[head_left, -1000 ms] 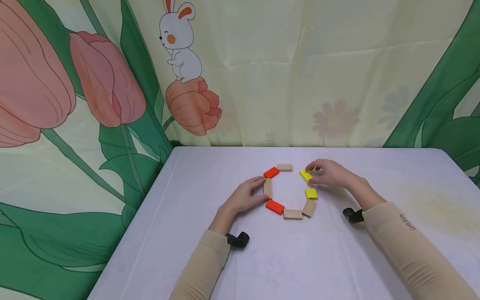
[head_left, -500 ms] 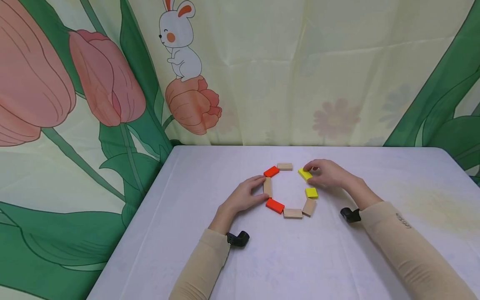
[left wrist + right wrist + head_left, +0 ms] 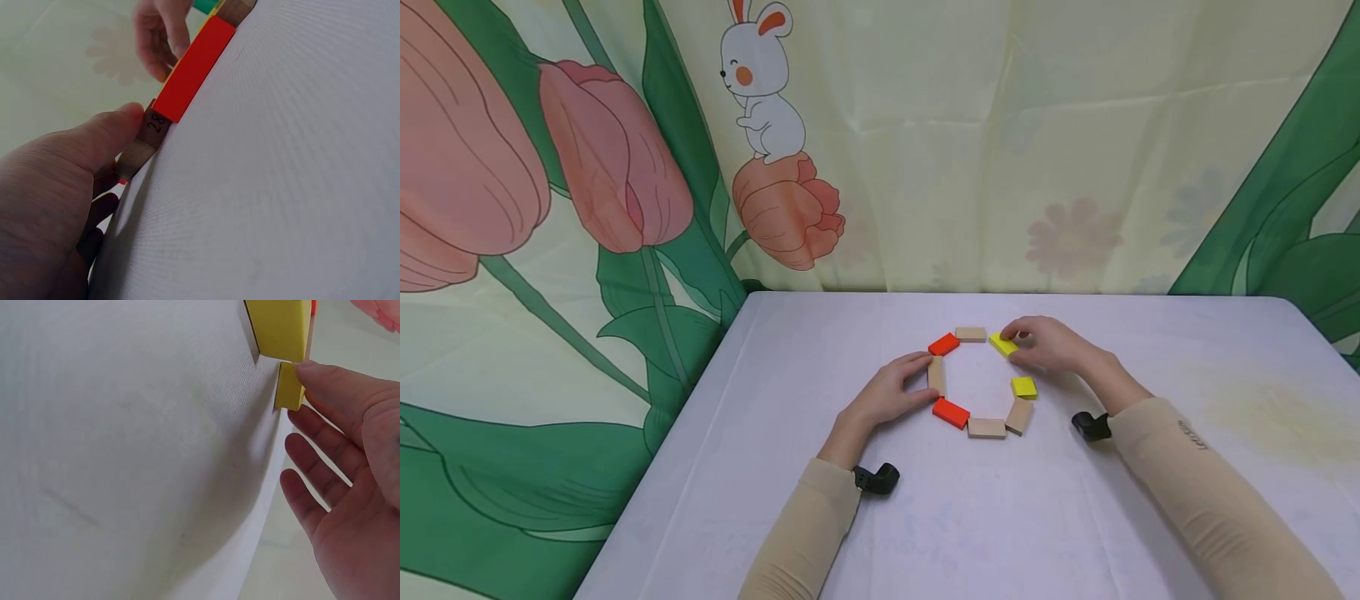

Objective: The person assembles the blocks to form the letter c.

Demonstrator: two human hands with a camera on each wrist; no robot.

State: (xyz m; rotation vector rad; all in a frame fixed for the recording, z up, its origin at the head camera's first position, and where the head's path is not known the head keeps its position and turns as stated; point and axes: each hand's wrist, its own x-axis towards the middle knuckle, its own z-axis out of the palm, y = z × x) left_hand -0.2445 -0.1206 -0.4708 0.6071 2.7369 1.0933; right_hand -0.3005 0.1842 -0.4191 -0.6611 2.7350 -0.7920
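Note:
Small flat wooden blocks lie in a ring on the table. My right hand pinches a yellow block at the ring's upper right, with thumb and index finger at its ends; the other fingers spread apart in the right wrist view. On the left side, my left hand holds a plain wooden block between thumb and index finger; its end, marked 28, shows in the left wrist view. Red blocks sit above and below that block. A second yellow block lies below my right hand.
Plain blocks lie at the ring's top, bottom and lower right. The table has a white cloth. Behind it hangs a curtain printed with tulips and a rabbit.
My right hand has moved left with the yellow block, toward the plain block at the ring's top, and the yellow block has turned slightly. My left hand has stayed in place.

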